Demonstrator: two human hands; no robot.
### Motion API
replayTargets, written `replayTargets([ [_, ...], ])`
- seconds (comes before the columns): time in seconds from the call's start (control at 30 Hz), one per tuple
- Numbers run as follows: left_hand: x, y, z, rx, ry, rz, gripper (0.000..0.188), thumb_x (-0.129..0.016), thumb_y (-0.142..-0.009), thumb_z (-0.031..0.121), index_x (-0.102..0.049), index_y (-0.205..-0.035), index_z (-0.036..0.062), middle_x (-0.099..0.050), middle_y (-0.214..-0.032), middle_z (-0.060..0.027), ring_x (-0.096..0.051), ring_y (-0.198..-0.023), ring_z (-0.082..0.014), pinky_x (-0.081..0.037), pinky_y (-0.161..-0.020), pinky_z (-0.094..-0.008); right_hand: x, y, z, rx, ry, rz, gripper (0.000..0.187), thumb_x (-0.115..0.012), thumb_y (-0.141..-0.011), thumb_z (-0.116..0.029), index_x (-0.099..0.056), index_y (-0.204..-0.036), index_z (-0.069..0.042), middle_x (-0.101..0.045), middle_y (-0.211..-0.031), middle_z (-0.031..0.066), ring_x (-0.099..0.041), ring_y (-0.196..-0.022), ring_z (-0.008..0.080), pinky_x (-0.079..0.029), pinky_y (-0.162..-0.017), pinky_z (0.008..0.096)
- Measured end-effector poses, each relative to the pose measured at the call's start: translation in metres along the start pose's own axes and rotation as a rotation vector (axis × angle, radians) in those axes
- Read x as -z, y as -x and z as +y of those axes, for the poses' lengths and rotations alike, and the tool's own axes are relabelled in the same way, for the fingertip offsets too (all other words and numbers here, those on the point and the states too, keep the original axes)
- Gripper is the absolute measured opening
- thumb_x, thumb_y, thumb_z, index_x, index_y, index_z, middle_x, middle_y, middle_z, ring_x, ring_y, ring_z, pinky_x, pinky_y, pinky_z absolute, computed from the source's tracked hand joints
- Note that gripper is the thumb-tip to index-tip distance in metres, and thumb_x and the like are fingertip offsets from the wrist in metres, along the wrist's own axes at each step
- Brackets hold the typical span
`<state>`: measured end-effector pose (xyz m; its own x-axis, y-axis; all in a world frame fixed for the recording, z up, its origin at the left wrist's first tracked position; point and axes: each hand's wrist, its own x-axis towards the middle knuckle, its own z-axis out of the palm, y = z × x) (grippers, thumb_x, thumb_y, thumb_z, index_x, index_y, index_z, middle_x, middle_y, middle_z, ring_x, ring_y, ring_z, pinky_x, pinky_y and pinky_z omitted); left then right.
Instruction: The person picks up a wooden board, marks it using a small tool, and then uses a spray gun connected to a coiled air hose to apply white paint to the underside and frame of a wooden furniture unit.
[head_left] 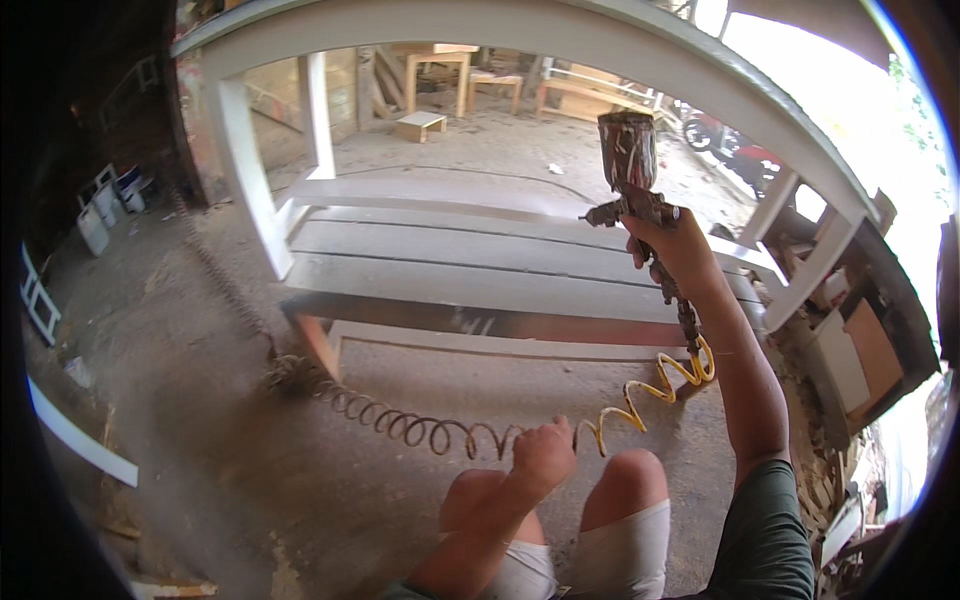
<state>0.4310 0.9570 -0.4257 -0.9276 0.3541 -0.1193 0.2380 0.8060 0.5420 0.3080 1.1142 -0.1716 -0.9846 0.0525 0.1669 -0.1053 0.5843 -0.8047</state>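
Dusty floor (200,330) is stretching around white slatted furniture (470,262); in front of it, the right hand (672,245) is clasping an upright, paint-stained spray gun (632,165), while the left hand (544,455) is gripping a coiled hose (400,424) that is running brown leftward and yellow up toward the gun

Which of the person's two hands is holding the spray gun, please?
It is the right hand, raised and gripping the spray gun; the left hand is lower, closed around the coiled hose.
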Motion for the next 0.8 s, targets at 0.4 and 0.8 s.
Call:
replayTargets([
  [0.4,-0.017,-0.048,0.049,-0.049,0.268,0.18,0.044,-0.066,-0.092,0.033,-0.065,-0.128,0.0084,-0.072,-0.102,-0.024,-0.07,-0.097,-0.0411,-0.055,-0.085,-0.0487,0.184,0.05,0.107,-0.108,0.063,0.345,0.021,-0.071,-0.092,-0.02,-0.066,-0.102,-0.002,-0.065,-0.069,0.0042,-0.059,-0.051,0.0095,-0.04,-0.036,0.0242],
  [0.8,-0.041,-0.064,0.06,-0.182,0.358,0.1,0.041,-0.066,-0.092,0.033,-0.067,-0.126,0.0091,-0.073,-0.097,-0.0237,-0.07,-0.094,-0.0423,-0.055,-0.085,-0.0484,0.295,0.043,0.183,-0.053,0.263,0.586,0.025,-0.075,-0.089,-0.02,-0.064,-0.092,0.002,-0.062,-0.066,0.0057,-0.059,-0.048,0.0124,-0.042,-0.038,0.0288],
])
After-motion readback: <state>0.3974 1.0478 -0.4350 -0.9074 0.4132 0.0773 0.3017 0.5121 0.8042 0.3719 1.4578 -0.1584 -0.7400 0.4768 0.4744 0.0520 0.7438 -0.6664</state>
